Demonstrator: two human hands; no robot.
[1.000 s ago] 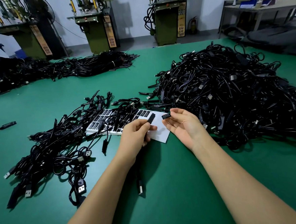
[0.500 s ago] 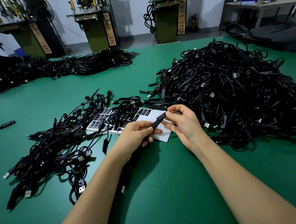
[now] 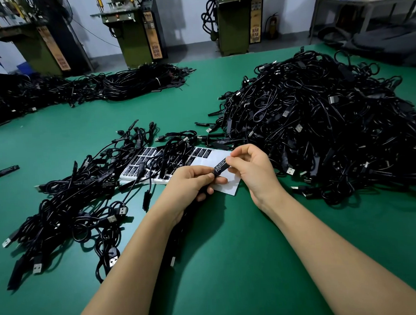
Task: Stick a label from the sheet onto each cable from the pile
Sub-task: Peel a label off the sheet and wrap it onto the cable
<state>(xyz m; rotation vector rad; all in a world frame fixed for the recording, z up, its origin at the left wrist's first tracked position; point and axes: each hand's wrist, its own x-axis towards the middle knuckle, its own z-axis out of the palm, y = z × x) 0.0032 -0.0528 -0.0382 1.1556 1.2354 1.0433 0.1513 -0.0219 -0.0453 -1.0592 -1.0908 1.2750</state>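
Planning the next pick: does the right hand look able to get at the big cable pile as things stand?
Probably yes, once freed: the right hand sits beside the big cable pile with nothing between, but now pinches the label against the cable held by the left hand.

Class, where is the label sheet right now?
In the head view, the label sheet lies on the green table at centre, under both hands, between the two cable heaps.

Layout around the label sheet point(image 3: 224, 183)

Big cable pile point(image 3: 323, 129) right of the sheet; smaller cable heap point(image 3: 77, 203) left of it, partly lying on it. Both hands point(image 3: 191, 183) point(image 3: 252, 169) over the sheet's near right corner. Machines point(image 3: 134, 27) far behind.
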